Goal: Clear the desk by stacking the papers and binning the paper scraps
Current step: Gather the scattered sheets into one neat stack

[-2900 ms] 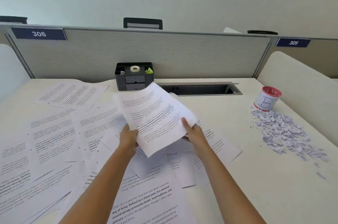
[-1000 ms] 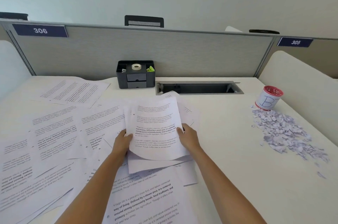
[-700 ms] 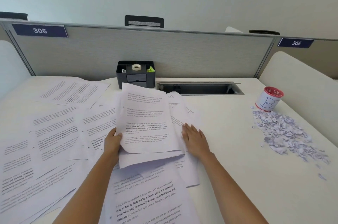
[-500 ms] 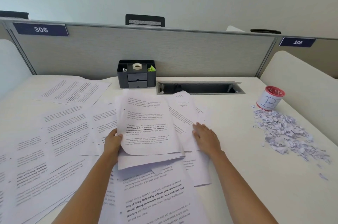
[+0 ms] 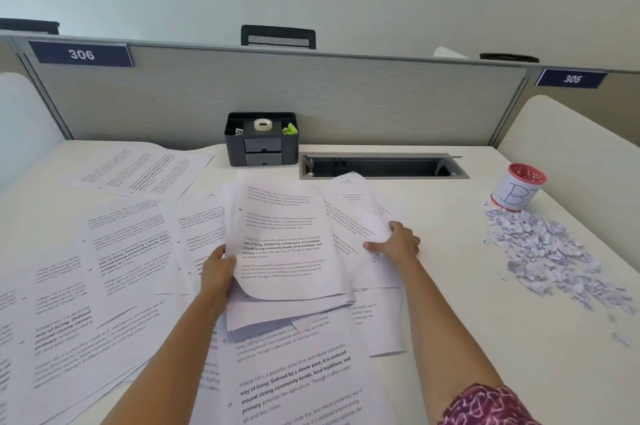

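Centrally, the left hand (image 5: pixel 218 268) grips a small stack of white printed sheets (image 5: pixel 284 244); the right hand (image 5: pixel 394 244) pinches a loose printed sheet (image 5: pixel 353 213) beside it. Torn white paper scraps (image 5: pixel 547 251) lie heaped rightward on the white tabletop (image 5: pixel 450 286).

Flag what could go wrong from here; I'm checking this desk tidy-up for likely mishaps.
1. The left hand grips the gathered stack by one edge only, and its lower corner curls; sheets may slip out.
2. The right hand pinches a loose sheet overlapping others; pulling could crease it or drag neighbours.
3. The scrap pile lies close to the right; a swung sheet could scatter it.
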`<action>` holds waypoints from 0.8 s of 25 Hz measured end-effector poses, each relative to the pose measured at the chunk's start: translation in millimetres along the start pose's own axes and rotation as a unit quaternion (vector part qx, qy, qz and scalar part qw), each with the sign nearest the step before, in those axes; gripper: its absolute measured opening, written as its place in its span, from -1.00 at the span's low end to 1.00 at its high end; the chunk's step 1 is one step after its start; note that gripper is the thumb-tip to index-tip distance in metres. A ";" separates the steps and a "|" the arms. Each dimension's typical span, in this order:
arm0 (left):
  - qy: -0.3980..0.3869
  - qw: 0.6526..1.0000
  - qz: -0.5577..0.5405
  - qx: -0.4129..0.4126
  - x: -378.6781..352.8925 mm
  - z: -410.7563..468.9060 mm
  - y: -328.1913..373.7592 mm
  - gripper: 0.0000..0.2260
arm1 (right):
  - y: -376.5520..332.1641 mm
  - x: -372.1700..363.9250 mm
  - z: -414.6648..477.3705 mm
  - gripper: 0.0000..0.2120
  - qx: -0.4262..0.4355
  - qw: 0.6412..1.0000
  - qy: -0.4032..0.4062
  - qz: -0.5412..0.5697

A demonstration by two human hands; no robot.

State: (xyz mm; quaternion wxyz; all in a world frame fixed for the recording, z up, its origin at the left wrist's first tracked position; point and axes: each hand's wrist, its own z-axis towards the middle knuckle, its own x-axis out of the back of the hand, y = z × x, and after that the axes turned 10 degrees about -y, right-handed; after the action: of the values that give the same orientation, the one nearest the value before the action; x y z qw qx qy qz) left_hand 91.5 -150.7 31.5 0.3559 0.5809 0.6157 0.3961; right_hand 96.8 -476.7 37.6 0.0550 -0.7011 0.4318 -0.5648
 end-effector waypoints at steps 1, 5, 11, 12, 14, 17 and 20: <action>0.002 1.000 -0.003 -0.001 -0.3 -0.3 -0.2 -0.62 | 1.3 -0.6 2.7 -0.17 -0.001 1.000 -0.004 0.008; 0.004 1.000 0.000 -0.005 -1.4 -2.8 0.2 -0.63 | 1.2 -3.1 -0.6 -0.34 0.044 0.976 -0.013 0.213; -0.008 0.999 -0.033 0.000 4.9 -1.7 -1.6 -0.65 | -8.1 -29.4 -14.0 -0.58 0.093 0.931 -0.055 0.348; -0.013 0.999 -0.043 0.002 6.2 -2.1 -1.8 -0.65 | -12.4 -24.9 -12.5 -0.61 0.093 0.937 -0.026 0.335; -0.024 0.998 -0.061 -0.001 8.5 -2.2 -2.2 -0.66 | -18.2 -10.1 -1.0 -0.65 0.091 0.947 0.013 0.307; -0.046 0.996 -0.078 -0.001 10.1 -6.0 0.0 -0.68 | -23.0 12.4 25.3 -0.69 0.063 0.969 -0.024 0.236; -0.057 0.996 -0.068 -0.004 8.9 -6.3 1.0 -0.72 | -31.6 17.6 39.4 -0.67 0.039 0.990 -0.048 0.124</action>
State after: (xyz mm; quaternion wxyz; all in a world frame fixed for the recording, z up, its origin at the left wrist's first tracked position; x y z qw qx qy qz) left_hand 85.6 -142.2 35.3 0.4192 0.5576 0.6309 0.3397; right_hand 146.8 -485.0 54.6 0.1727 -0.6657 0.4903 -0.5354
